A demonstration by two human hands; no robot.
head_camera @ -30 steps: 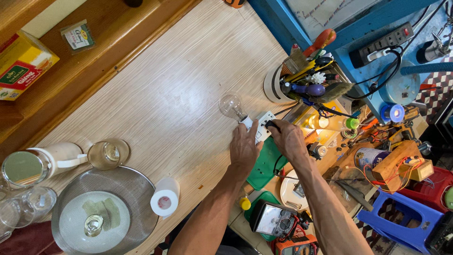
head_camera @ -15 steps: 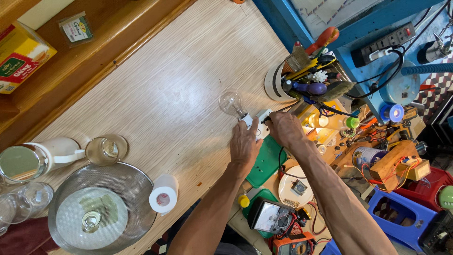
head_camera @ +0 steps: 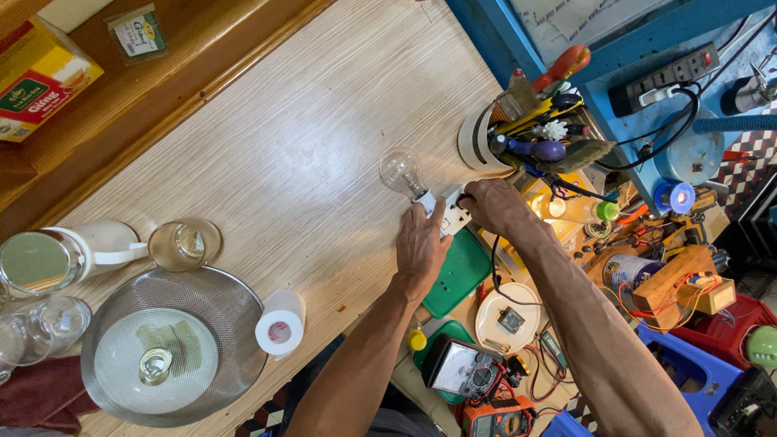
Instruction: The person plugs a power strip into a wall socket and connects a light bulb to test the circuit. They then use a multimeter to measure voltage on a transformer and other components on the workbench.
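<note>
A clear glass light bulb (head_camera: pixel 401 172) lies on the pale wooden table (head_camera: pixel 307 146), screwed into a white socket next to a white switch block (head_camera: pixel 455 217). My left hand (head_camera: pixel 421 243) rests flat on the table with its fingers touching the bulb's white base. My right hand (head_camera: pixel 492 206) is curled around the white switch block at the table's right edge. A black wire runs from under the right hand down toward a round white plate (head_camera: pixel 508 320).
A white holder of tools and brushes (head_camera: pixel 518 133) stands beside the hands. A green lid (head_camera: pixel 458 275), meters (head_camera: pixel 465 372) and parts crowd the lower right. At left sit a metal bowl (head_camera: pixel 174 348), white tape roll (head_camera: pixel 281 324), glasses and a white jug (head_camera: pixel 73 251).
Both hands stayed at the bulb and switch block; the right hand has closed more tightly over the block. The view shifted slightly.
</note>
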